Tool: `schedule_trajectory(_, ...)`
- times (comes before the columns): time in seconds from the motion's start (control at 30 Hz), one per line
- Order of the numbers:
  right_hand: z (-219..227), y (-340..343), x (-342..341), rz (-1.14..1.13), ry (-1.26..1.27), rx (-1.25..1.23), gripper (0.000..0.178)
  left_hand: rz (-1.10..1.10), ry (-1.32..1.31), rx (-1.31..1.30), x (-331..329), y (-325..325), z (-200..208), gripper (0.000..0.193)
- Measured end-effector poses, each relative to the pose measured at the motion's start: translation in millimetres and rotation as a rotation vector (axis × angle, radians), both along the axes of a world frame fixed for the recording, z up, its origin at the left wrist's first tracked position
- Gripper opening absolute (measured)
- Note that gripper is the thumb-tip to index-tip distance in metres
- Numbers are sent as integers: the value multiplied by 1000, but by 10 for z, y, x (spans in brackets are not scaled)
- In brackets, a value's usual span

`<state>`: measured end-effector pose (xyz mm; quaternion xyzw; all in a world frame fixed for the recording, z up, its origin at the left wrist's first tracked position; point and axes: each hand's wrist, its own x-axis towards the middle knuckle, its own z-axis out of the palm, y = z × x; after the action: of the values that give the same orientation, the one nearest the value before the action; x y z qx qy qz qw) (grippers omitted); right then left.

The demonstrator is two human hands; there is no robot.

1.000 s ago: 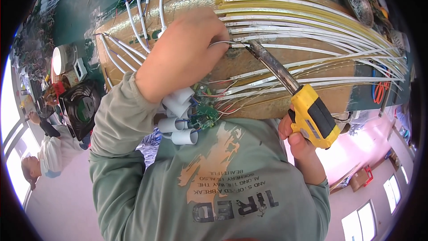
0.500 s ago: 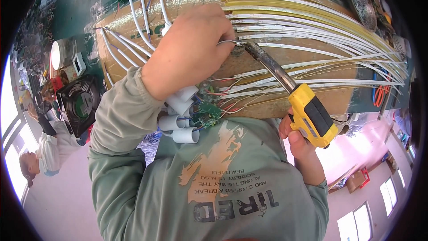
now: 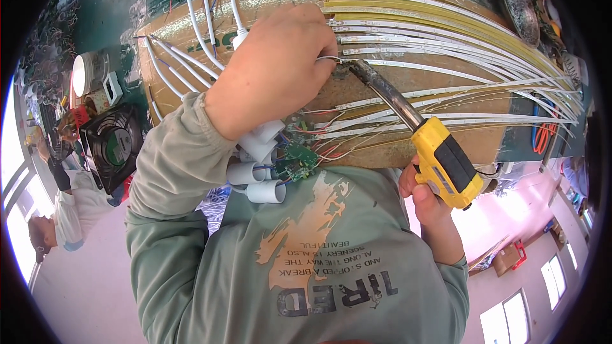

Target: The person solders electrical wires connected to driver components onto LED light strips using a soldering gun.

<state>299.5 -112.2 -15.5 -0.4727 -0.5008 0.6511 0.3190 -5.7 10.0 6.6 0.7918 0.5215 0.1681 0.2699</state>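
From my remote seat, I see the right hand [image 3: 430, 207] wrapped round a yellow soldering iron [image 3: 443, 156], its dark tip at a thin wire [image 3: 327, 58] pinched by the left hand [image 3: 274, 67], fingertips mostly hidden. White strips [image 3: 389, 41] spread rightward from the left hand; far left of it is 1 person [image 3: 83, 207].

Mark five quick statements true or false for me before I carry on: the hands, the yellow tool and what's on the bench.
1. The right hand holds the yellow tool. True.
2. The left hand grips the tool's yellow body. False: the left hand holds a thin wire.
3. White strips lie across a brown sheet. True.
4. The black fan is right of the strips. False: the fan is left of them.
5. A green circuit board lies beside white tubes. True.
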Motion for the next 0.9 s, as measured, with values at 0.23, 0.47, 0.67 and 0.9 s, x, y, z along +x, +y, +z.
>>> schedule_trajectory(0.23, 1, -15, -7, -12, 18, -21, 45, -4, 5, 6, -5, -10, -2, 11)
schedule_trajectory(0.47, 47, 3, -42, -44, 57, -82, 63, -1, 45, -13, -8, -13, 12, 12)
schedule_trajectory(0.67, 70, 2, -71, -128, 131, -125, 73, -1, 56, -25, -4, -16, 17, 12)
schedule_trajectory(0.9, 30, 4, -21, -39, 26, -39, 70, -4, 58, -20, -8, -8, 10, 12)
